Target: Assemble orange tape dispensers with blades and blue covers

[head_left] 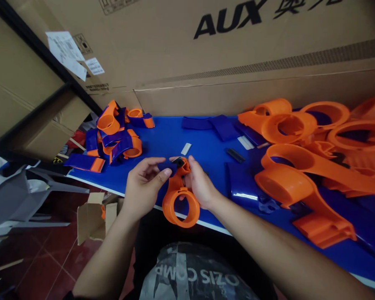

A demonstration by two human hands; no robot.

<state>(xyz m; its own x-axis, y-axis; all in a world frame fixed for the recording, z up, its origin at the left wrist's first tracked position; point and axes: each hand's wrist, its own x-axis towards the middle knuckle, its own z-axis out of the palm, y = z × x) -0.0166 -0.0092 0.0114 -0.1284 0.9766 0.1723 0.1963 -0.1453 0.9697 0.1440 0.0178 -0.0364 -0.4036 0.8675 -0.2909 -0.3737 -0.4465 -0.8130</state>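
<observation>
Over the table's front edge my right hand (200,181) grips an orange tape dispenser frame (181,210), its round hub hanging toward me. A small black part (178,161) sits at the frame's upper end. Between the thumb and fingers of my left hand (146,181) is a dark blue plastic piece (167,167), held against or close beside that upper end. Whether the two are joined is hidden by my fingers. Just beyond my hands lies a small white strip (186,148).
Blue-and-orange tape dispensers (121,143) are piled at the left of the blue table (162,133). Orange frames (287,179) heap up on the right, near blue covers (223,127) and a black strip (235,155). A large cardboard box (175,54) stands behind; an open carton (92,221) is on the floor.
</observation>
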